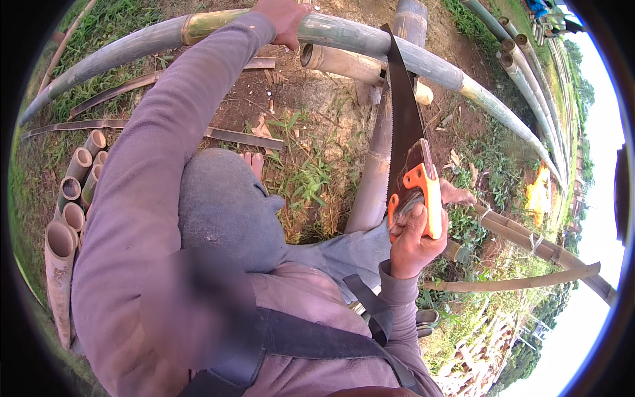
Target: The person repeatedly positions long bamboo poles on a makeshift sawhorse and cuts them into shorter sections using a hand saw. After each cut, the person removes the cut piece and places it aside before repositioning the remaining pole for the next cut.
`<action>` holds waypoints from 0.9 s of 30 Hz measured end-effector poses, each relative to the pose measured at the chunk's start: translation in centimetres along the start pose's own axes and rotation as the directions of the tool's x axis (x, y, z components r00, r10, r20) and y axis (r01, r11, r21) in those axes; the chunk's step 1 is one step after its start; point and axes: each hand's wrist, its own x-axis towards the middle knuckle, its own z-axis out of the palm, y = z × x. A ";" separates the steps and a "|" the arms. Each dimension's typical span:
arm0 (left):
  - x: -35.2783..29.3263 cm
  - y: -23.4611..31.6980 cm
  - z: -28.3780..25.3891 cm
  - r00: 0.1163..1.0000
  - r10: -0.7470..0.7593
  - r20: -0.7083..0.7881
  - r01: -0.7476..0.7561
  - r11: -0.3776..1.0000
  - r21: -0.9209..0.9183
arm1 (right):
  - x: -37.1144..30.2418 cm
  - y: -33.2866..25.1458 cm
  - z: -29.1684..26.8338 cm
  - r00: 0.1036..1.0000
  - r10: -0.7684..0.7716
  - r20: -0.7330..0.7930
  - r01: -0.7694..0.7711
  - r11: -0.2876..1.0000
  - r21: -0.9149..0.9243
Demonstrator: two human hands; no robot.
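Note:
A long green-grey bamboo pole (344, 34) runs across the far side, its ends bending with the lens. My left hand (283, 21) is closed over it, pressing from above. In my right hand (417, 248) is a handsaw (405, 99), held by its orange handle with the fingers wrapped round the grip. The dark blade points away from me and its tip end lies over the pole, to the right of my left hand. Whether the teeth have cut into the bamboo cannot be made out.
Under the pole stand a shorter bamboo piece (344, 63) and a thick bamboo post (372, 169). Cut bamboo tubes (61, 241) are stacked at left. Split strips (245, 137) lie on the grass. More poles (529, 79) lie at far right, and wood chips (473, 351) at lower right.

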 end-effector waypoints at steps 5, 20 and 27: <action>0.7 2.2 -0.7 1.000 -0.029 0.006 0.029 1.000 0.001 | 13.4 5.7 7.3 0.989 -0.145 -0.040 0.143 0.988 -0.050; 1.9 1.4 1.0 0.999 0.023 0.035 -0.024 1.000 0.012 | 8.9 8.6 5.9 0.995 -0.065 -0.076 0.063 0.998 -0.019; 1.7 -1.3 0.2 0.999 -0.042 -0.008 0.043 0.999 0.019 | 7.3 5.2 7.0 0.999 0.025 -0.043 -0.019 0.992 0.124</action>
